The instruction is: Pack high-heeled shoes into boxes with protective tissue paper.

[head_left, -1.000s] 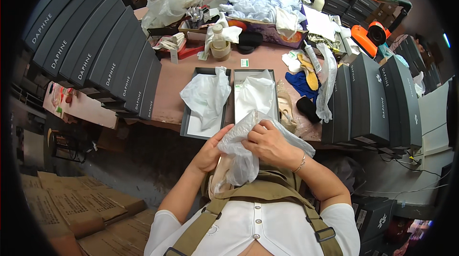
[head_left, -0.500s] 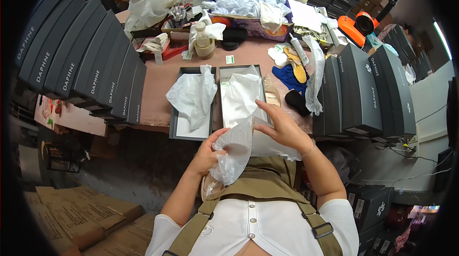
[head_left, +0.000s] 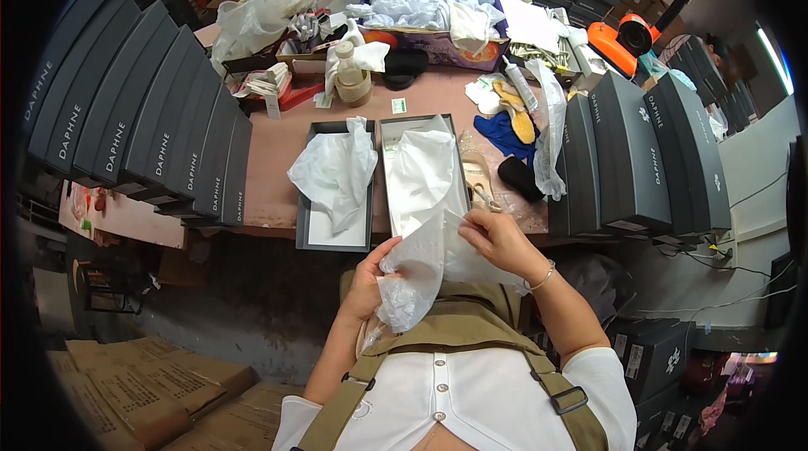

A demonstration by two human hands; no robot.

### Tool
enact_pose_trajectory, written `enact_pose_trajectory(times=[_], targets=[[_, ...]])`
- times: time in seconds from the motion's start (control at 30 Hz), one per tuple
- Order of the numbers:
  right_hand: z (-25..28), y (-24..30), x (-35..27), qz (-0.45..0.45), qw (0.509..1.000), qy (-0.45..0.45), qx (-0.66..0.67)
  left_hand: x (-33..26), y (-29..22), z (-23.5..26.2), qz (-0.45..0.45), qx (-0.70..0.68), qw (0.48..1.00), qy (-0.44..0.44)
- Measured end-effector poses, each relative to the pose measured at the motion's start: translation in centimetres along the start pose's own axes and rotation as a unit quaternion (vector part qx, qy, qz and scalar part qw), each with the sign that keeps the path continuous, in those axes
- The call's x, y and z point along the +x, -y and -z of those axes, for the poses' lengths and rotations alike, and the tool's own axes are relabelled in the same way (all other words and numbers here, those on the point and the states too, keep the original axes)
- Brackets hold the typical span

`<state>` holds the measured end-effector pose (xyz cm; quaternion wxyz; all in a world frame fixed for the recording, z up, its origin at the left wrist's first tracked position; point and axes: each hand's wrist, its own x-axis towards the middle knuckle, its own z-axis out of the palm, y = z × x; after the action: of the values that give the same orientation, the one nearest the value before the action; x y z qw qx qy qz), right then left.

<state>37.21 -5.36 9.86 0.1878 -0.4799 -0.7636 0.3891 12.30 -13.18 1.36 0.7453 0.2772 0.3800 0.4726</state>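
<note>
Just past the table's front edge I hold up a thin, translucent white wrapping sheet (head_left: 418, 262). My left hand (head_left: 369, 281) grips its left side, the fingers partly covered. Below that hand a bit of something beige (head_left: 367, 335) shows; the sheet and hand hide the rest. Fingers closed, my right hand (head_left: 502, 242) pinches the sheet's upper right part. Beyond my hands lie two open grey shoe boxes, the left box (head_left: 302, 232) and the right box (head_left: 389, 186), each with white tissue paper (head_left: 338, 173) in it. A beige sandal (head_left: 476, 172) lies beside the right box.
Tall rows of dark grey shoe boxes (head_left: 160, 106) stand at left, with more boxes (head_left: 627, 156) at right. At the back are a carton of crumpled paper (head_left: 421, 1), a bottle in a jar (head_left: 349, 81) and an orange tool (head_left: 619, 43). Blue cloth (head_left: 505, 135) lies right of the sandal.
My right hand has gone from spread fingers near the right box to a closed pinch on the sheet, slightly lower. My left hand keeps its grip.
</note>
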Motion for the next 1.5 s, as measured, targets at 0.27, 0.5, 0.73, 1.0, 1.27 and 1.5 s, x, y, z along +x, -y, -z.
enact_pose_trajectory(times=[0.27,0.5,0.73,1.0,1.27,1.5], targets=[[-0.2,2.8,1.9,-0.059,0.986,-0.03,0.152,3.1,-2.6,2.0,-0.128,0.078,0.979,-0.136],[-7.8,5.6,3.4,0.143,0.973,-0.022,-0.177,2.4,0.5,-2.7,-0.087,-0.017,0.987,-0.132],[-7.8,6.0,-1.4,0.197,0.943,0.022,-0.266,3.0,-2.3,-0.8,-0.045,0.065,0.997,-0.023],[-6.8,4.1,-1.6,0.076,0.997,-0.009,0.031,3.3,-2.0,-0.7,-0.06,0.153,0.986,-0.012],[-7.7,4.0,-0.9,0.14,0.982,0.013,-0.128,2.2,-3.1,-0.4,-0.087,0.13,0.987,-0.03],[-9.1,2.7,3.4,0.11,0.976,-0.189,-0.022,1.9,-3.5,-1.4,-0.087,0.218,0.971,-0.042]])
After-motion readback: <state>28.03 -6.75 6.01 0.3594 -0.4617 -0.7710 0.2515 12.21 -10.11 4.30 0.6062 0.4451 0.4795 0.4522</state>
